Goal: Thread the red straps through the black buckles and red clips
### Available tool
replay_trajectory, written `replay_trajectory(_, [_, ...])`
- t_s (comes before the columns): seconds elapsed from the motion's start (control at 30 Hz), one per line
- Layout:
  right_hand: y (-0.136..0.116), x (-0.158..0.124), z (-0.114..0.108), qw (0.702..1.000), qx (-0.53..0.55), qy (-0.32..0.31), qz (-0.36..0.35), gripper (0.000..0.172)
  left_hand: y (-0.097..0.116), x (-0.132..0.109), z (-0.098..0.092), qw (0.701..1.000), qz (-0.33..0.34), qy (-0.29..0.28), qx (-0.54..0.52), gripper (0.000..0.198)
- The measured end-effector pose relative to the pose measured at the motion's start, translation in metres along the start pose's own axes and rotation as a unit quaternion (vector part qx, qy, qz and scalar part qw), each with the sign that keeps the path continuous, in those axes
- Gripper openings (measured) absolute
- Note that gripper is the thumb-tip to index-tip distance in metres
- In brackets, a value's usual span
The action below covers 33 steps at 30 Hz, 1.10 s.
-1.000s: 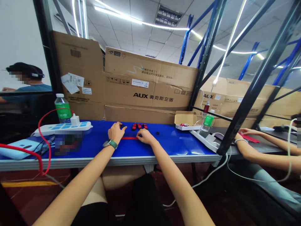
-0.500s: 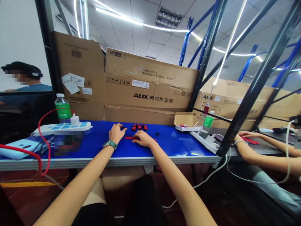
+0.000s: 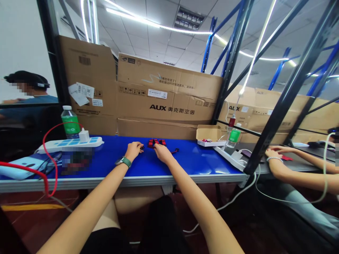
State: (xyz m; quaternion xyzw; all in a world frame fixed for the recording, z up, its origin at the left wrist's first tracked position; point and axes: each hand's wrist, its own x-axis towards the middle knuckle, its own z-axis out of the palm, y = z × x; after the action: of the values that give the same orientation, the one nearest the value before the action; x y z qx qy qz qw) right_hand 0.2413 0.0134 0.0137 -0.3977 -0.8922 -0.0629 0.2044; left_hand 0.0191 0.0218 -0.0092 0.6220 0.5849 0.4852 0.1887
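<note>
Both my forearms reach over the blue table [image 3: 201, 163]. My left hand [image 3: 134, 149], with a green watch [image 3: 123, 161] on its wrist, rests on the table with the fingers curled in; something small and dark shows at the fingertips. My right hand [image 3: 162, 152] lies just right of it, fingers together, its tips at a row of small red and black pieces [image 3: 156, 142]. A thin red strip [image 3: 173, 152] sticks out to the right from under this hand, with a small black piece by its end.
A white power strip [image 3: 70, 143], a green-labelled bottle [image 3: 70, 122] and a looping red cable [image 3: 49, 165] are at left. Cardboard boxes [image 3: 169, 95] wall the back. A small open carton [image 3: 209, 135] and a co-worker's hands [image 3: 275, 155] are at right, past a black post [image 3: 278, 106].
Both my hands have moved forward toward the row of red pieces. The red strip that lay between them now pokes out to the right of my right hand.
</note>
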Motion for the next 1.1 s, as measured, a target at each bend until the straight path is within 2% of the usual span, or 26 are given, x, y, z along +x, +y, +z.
replay_trajectory(0.13, [-0.003, 0.000, -0.002, 0.997, 0.007, -0.004, 0.071, 0.028, 0.000, 0.000, 0.003, 0.998, 0.004, 0.002, -0.055, 0.021])
replay_trajectory(0.23, [-0.008, 0.000, -0.003, 0.996, -0.020, -0.016, 0.090, 0.033, 0.004, -0.004, 0.004, 0.997, 0.025, -0.023, -0.072, 0.025])
replay_trajectory(0.4, [-0.014, -0.001, -0.003, 0.995, -0.064, -0.012, 0.076, 0.037, 0.014, -0.010, 0.007, 0.991, 0.073, -0.032, -0.110, 0.031])
replay_trajectory(0.53, [-0.016, -0.002, -0.006, 0.995, -0.068, -0.019, 0.068, 0.036, 0.020, -0.011, 0.008, 0.987, 0.111, -0.055, -0.101, 0.026])
replay_trajectory(0.73, [-0.017, -0.001, -0.005, 0.996, -0.056, 0.025, 0.068, 0.037, 0.015, -0.009, 0.009, 0.988, 0.130, -0.021, -0.075, 0.020])
replay_trajectory(0.9, [-0.011, 0.002, 0.004, 0.997, -0.055, -0.018, 0.043, 0.034, 0.018, -0.011, 0.008, 0.981, 0.168, -0.068, -0.063, 0.019])
replay_trajectory(1.1, [-0.005, 0.003, 0.012, 0.999, -0.019, -0.001, 0.042, 0.033, 0.024, -0.016, 0.005, 0.968, 0.231, -0.094, 0.011, 0.016])
